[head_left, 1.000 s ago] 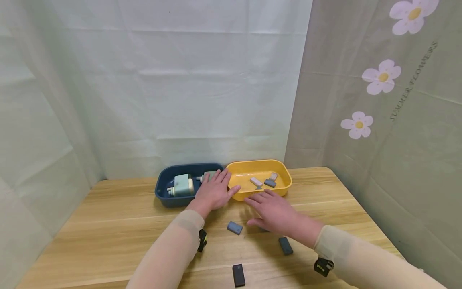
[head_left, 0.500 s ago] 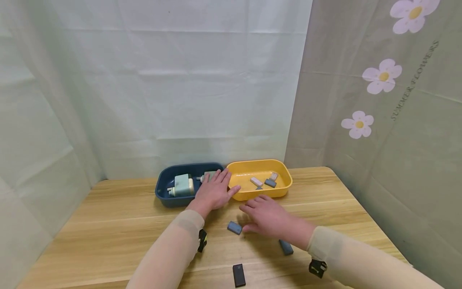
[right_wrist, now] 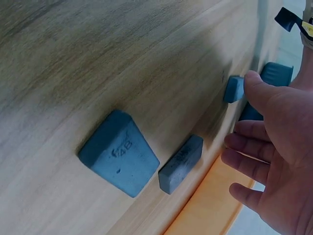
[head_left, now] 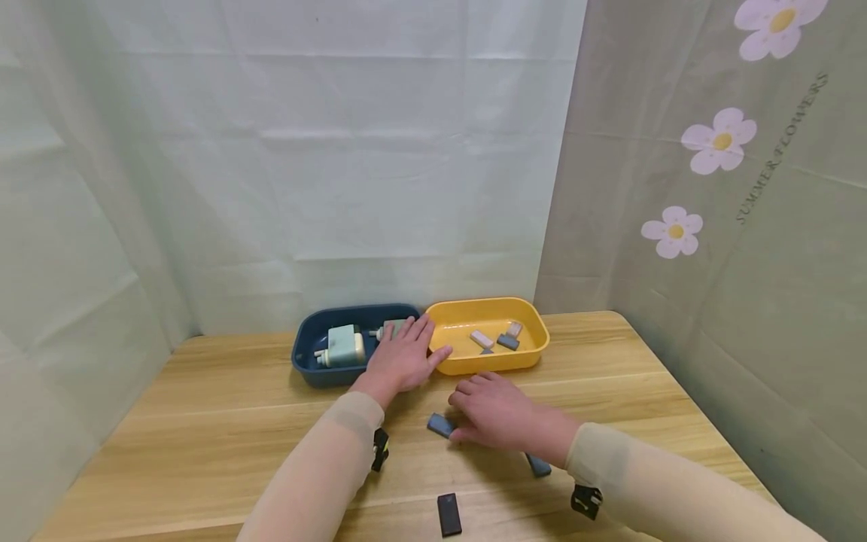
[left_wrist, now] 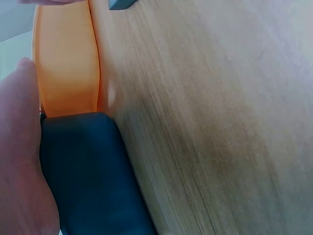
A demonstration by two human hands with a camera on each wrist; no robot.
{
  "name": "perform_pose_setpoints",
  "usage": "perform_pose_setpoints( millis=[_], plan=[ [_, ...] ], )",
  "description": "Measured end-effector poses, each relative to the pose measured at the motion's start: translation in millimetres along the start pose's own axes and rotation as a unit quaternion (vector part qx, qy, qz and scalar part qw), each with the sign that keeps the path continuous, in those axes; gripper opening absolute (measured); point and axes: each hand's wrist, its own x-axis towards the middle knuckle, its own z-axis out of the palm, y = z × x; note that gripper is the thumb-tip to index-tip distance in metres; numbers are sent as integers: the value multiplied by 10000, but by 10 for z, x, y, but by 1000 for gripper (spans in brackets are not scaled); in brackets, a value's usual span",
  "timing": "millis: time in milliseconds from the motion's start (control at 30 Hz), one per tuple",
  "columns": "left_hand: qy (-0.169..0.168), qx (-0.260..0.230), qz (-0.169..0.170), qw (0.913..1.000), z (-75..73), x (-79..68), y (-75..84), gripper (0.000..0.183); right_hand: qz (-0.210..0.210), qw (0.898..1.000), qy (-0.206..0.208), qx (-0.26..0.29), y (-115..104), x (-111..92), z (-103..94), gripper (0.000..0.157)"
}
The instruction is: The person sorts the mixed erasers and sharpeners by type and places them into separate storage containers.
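My left hand (head_left: 403, 360) rests, fingers spread, across the meeting rims of a dark blue bin (head_left: 308, 376) and a yellow bin (head_left: 489, 365). Low over the table, my right hand (head_left: 504, 412) has loosely bent fingers with nothing between them. Its thumb overlaps one end of a blue eraser (head_left: 439, 425) in the head view; contact cannot be told. In the right wrist view, a dark grey eraser (right_wrist: 181, 164) lies near the fingers, hidden by the hand from the head camera. A larger-looking eraser marked 4B (right_wrist: 120, 154) lies closer to the wrist.
A black eraser-like block (head_left: 449, 515) lies toward the table's near edge. Several small erasers (head_left: 508, 342) lie inside the yellow bin. The blue bin holds a pale blue bottle (head_left: 342, 346) and a grey-green one (head_left: 393, 327), partly hidden. Cloth walls stand behind and beside the table.
My right hand has moved left and slightly nearer to me, its thumb coming over the end of the blue eraser. The left hand has stayed still.
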Motion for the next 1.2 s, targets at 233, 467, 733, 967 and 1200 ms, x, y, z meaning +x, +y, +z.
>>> perform_pose_setpoints(
  millis=[233,467,733,967,1200],
  plan=[
    [-48,66,-29,10000,-26,-15,17,89,36,9998,-177,103,-15,23,13,43],
    [-24,31,-10,10000,-21,-19,15,89,27,9996,-263,57,-45,43,14,40],
    [5,43,-8,10000,2,-9,6,89,75,9994,-317,-123,-74,60,36,37],
    [34,36,-20,10000,20,1,1,90,-40,9991,33,-423,-103,77,92,28],
    [18,26,-28,10000,13,1,8,91,-77,9990,138,-418,-117,74,81,23]
  ],
)
